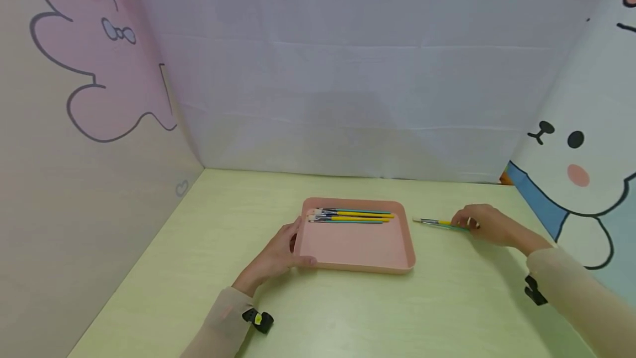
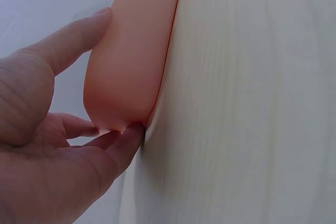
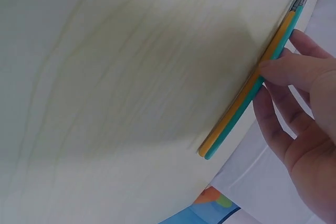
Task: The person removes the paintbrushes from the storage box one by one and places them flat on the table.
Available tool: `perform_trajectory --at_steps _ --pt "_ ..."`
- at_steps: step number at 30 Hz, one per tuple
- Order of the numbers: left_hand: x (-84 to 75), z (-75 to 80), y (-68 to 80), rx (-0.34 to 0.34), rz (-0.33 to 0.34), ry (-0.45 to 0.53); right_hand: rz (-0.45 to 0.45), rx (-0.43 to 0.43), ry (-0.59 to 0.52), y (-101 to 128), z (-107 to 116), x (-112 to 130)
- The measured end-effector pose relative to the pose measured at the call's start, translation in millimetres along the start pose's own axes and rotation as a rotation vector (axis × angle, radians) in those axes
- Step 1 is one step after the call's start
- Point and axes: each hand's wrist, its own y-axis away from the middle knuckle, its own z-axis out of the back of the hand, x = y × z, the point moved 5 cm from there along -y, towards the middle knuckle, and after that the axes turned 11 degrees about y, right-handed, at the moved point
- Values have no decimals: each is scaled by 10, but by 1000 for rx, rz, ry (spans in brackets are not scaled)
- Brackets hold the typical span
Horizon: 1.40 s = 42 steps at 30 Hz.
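A pink rectangular tray (image 1: 353, 247) lies on the table, with several yellow and teal paintbrushes (image 1: 355, 217) side by side along its far part. My left hand (image 1: 278, 252) grips the tray's left end, its thumb on the near rim and its fingers against the end wall, as the left wrist view also shows. Right of the tray, my right hand (image 1: 489, 225) pinches two paintbrushes together, a yellow paintbrush (image 3: 230, 109) and a teal paintbrush (image 3: 232, 120), between thumb and fingers. Their bristle ends point toward the tray. Whether they touch the table I cannot tell.
The pale wood-grain table (image 1: 208, 220) meets a white sheet (image 1: 348, 98) at the back. A panel with a pink cartoon animal (image 1: 109, 54) stands on the left. On the right is another panel with a white cartoon animal (image 1: 591, 192), close to the right forearm.
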Motion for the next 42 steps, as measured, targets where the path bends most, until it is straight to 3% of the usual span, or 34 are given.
perform_trajectory --at_steps 18,42 --pt "8 -4 -8 0 8 -11 9 -68 41 9 -28 16" --pt "23 -1 -25 -10 13 -26 -17 -36 68 -22 -12 39"
